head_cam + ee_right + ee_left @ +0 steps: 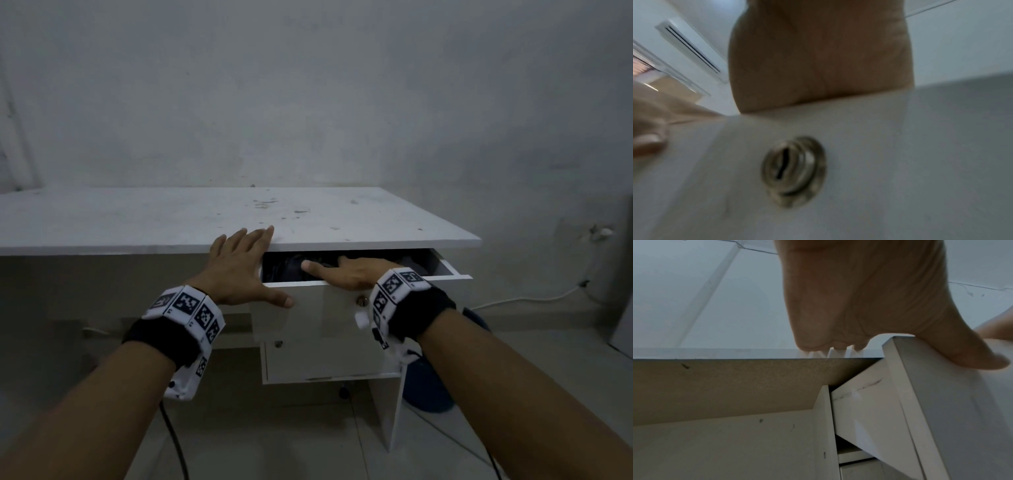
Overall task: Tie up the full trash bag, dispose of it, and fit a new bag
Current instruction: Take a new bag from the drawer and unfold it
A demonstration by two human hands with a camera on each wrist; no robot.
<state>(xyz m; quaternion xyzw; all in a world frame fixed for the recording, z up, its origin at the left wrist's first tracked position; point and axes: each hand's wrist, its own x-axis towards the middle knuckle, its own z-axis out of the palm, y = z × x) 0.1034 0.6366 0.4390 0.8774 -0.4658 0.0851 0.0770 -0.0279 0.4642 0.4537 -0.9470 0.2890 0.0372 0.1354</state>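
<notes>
A white desk (171, 219) has its top drawer (322, 308) pulled partly out, with dark crumpled material (287, 265) inside. My left hand (239, 267) lies flat, fingers straight on the desktop edge and thumb on the drawer front (941, 402). My right hand (346, 272) reaches over the drawer front into the drawer. Its thumb points left over the dark material, and its fingers are hidden under the desktop. In the right wrist view the palm (818, 56) rests against the drawer front above a round lock (793, 170).
A shut lower drawer (325, 359) sits beneath the open one. A blue round container (428, 387) stands on the floor behind the desk's right side panel. A white cable (534, 298) runs along the wall at the right, and a black cable (174, 442) hangs under my left arm.
</notes>
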